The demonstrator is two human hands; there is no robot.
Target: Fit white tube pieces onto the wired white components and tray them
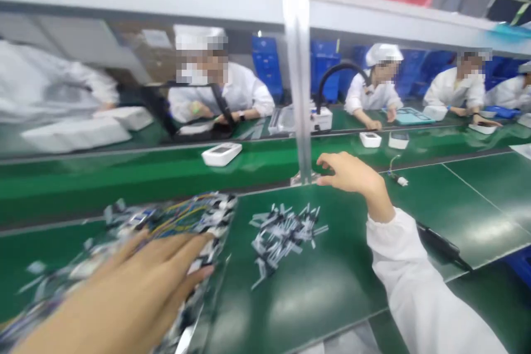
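My left hand [136,282], its fingers spread, is over a tray of wired parts [224,215] at the lower left. Coloured wires [178,215] show just beyond its fingertips. To the right of the tray, a loose pile of small clear and black pieces [286,232] lies on the green mat [323,287]. My right hand [352,177] is raised above the mat near the foot of the metal post, fingers curved and apart, holding nothing. What lies directly under my left palm is hidden.
A green conveyor [124,174] crosses ahead, carrying white devices [222,154]. An upright metal post [299,66] stands in the middle. A small connector [401,180] and a black tool [443,243] lie at the right. People in white work across the conveyor.
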